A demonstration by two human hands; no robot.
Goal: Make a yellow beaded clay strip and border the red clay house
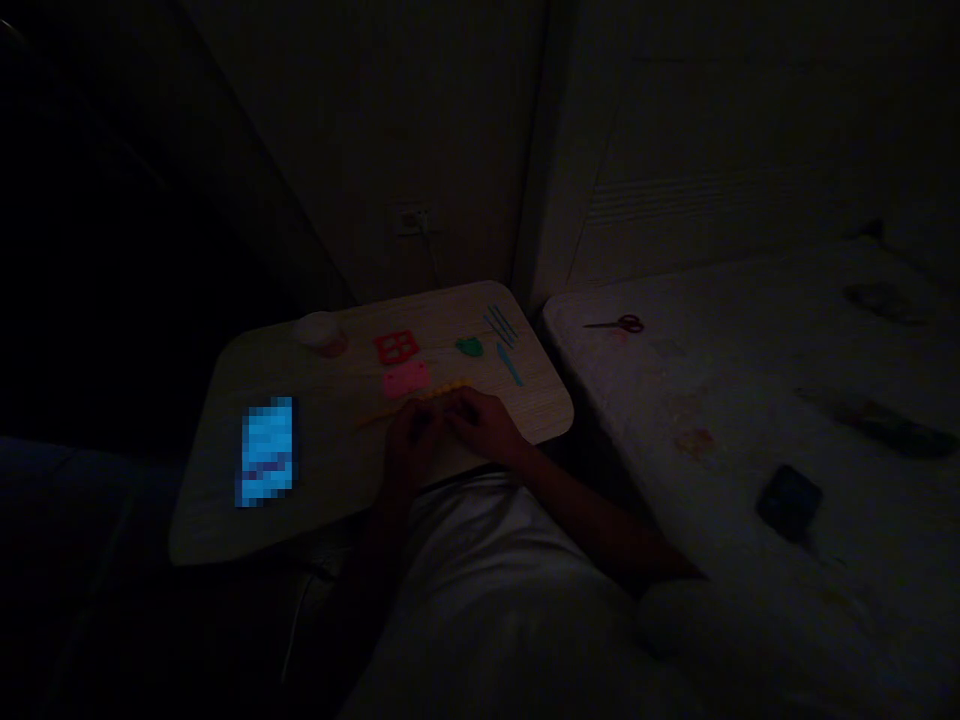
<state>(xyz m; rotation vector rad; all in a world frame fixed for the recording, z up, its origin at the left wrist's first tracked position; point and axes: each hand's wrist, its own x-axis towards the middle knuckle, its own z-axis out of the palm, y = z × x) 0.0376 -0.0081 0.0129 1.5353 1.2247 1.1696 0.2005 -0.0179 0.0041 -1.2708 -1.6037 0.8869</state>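
Observation:
My left hand (pixel 409 438) and my right hand (pixel 486 420) are close together at the near edge of a small pale table (pixel 330 500), fingers curled inward. In the dim light, whatever lies between the fingertips is too dark to make out. Just beyond them is a yellow bumpy strip (pixel 450 387), close to the right fingers. Behind it lie a pink flat piece (pixel 406 378) and a red mould with square openings (pixel 396 347). A green lump (pixel 469 346) sits to the right, near a blue plastic knife (pixel 509 365) and several thin blue sticks (pixel 500 326).
A whitish tub (pixel 321 333) stands at the table's back left. A lit phone (pixel 267 452), its screen blurred out, is at the left. On the pale surface to the right are red-handled scissors (pixel 626 324) and a dark square object (pixel 789 502). A wall socket (pixel 412 219) holds a plug.

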